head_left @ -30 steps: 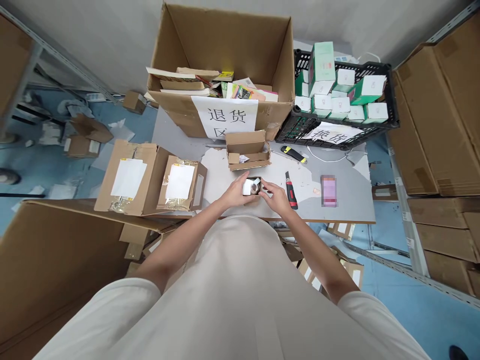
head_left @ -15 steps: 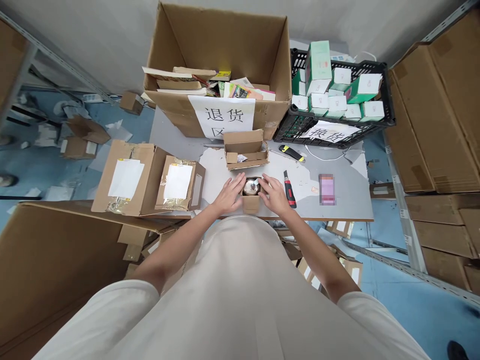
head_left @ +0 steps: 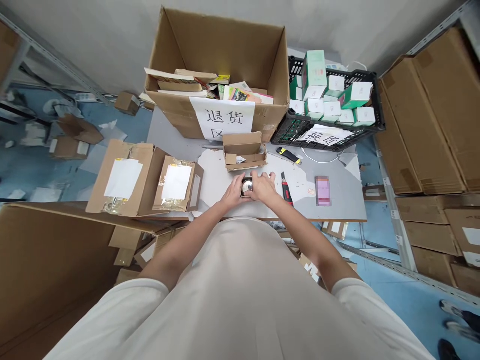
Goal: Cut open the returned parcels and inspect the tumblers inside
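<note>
At the front of the table, a round shiny metal object (head_left: 247,186) sits in a small cardboard box, which my hands mostly cover. My left hand (head_left: 233,192) is closed along the box's left side. From the right, my right hand (head_left: 263,187) curls its thumb and fingers about the metal object's edge; its exact contact with the box is hidden. Just behind them stands an open, shallow cardboard box (head_left: 244,145) with a scrap of paper inside. A red and black utility knife (head_left: 287,190) lies right of my right hand.
Two taped cartons (head_left: 123,177) stand at left. Behind are a large carton (head_left: 225,40) of books and a black crate (head_left: 333,142) of green-and-white boxes. A yellow and black cutter (head_left: 288,155) and a blurred pink item (head_left: 323,191) lie at right. Stacked cartons (head_left: 431,120) flank the table.
My right hand has moved left and its fingers have curled over the box onto the metal object. My left hand has closed in along the box's side. The box's front flap is now hidden.
</note>
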Motion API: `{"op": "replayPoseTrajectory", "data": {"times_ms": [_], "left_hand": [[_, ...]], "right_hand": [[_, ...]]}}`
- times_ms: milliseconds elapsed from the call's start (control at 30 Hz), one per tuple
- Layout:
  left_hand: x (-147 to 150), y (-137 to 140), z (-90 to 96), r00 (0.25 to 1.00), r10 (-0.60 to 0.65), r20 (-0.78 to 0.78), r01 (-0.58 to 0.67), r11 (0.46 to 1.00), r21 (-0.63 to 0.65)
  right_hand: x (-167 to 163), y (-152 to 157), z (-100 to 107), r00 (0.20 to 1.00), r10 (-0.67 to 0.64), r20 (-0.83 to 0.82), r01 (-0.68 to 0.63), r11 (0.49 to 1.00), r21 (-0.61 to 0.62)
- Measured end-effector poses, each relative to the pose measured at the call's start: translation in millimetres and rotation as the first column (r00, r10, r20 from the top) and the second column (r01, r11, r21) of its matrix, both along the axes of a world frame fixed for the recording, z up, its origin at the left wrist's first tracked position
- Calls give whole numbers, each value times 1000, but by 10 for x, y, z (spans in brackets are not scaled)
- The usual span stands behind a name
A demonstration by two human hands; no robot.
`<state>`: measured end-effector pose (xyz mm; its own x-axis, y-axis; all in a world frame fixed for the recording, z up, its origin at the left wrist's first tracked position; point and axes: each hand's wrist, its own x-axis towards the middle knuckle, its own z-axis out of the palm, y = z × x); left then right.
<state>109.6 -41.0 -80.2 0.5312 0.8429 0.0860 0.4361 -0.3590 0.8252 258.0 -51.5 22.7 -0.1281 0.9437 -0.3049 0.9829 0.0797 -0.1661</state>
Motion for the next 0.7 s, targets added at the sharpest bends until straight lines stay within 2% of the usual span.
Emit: {"op": "replayPoseTrajectory", "data": {"times_ms": [100, 233, 300, 433, 600, 633, 700], "left_hand": [[1, 5, -12, 1000, -5, -4, 5, 1000, -13], [-9, -4, -30, 999, -34, 8, 33, 999, 16], [0, -10, -33, 1000, -28, 13, 28, 999, 25], [34, -21, -26, 1000, -19, 12, 18, 999, 38], [36, -56, -54, 999, -35, 8, 35, 998, 42], [32, -65, -66, 1000, -22, 8, 21, 999, 44], [24, -76, -87, 1000, -10, 8, 10, 999, 43]], "right_hand": [[53, 79, 1, 999, 2, -38, -4, 998, -55], [175, 71, 6, 984, -99, -147, 84, 991, -102], [179, 21, 12, 984, -80, -158, 64, 993, -101], [59, -29, 8, 1000, -26, -7, 26, 999, -46], [-38, 118, -68, 999, -35, 34, 44, 957, -288], [-44, 134, -83, 999, -24, 37, 34, 956, -290], [-59, 120, -85, 998, -11, 64, 25, 975, -219]]}}
